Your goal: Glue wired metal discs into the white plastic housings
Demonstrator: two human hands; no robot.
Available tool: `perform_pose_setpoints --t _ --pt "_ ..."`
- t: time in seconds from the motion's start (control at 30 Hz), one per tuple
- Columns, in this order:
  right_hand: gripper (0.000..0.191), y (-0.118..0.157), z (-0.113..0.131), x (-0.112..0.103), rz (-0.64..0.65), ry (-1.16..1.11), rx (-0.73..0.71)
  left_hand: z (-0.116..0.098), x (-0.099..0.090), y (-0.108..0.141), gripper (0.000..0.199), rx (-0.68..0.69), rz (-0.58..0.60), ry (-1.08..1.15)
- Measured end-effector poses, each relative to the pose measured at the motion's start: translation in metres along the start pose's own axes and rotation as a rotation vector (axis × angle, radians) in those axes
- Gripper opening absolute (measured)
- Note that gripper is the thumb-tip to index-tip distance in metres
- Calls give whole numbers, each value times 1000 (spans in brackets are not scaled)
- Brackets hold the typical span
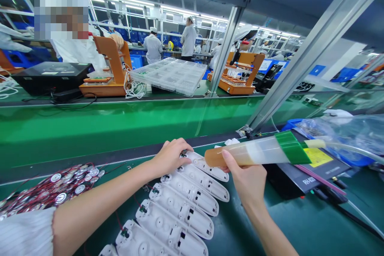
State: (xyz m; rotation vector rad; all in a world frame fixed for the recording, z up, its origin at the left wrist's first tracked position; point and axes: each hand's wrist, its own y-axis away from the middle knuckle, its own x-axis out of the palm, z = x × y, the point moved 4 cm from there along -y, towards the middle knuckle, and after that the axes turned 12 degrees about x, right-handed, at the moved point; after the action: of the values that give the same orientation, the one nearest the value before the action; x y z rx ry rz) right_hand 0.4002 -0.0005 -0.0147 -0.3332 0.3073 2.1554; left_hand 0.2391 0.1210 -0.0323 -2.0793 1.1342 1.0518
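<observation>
Gripping the green-capped syringe (261,151) around its amber part, the right hand (250,184) points it left over the farthest of the white shells (180,212); the left hand's (169,159) fingers curl at that shell's end, their hold unclear. On the dark green bench (240,234), a black box (283,178) seemingly reads "RH-820", its yellow label (321,157) illegible. Beyond the bright green strip (120,122), white-clad workers (153,46) occupy a strip-lit workshop.
</observation>
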Motion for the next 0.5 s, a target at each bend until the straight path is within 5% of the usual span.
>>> perform_pose_setpoints --t 0.23,0.5 --pt "41 1 0 0 31 -99 54 -1 -1 -1 22 -3 -2 12" --pt "50 -1 -3 -13 -14 -501 44 -5 -8 14 30 -31 -39 21"
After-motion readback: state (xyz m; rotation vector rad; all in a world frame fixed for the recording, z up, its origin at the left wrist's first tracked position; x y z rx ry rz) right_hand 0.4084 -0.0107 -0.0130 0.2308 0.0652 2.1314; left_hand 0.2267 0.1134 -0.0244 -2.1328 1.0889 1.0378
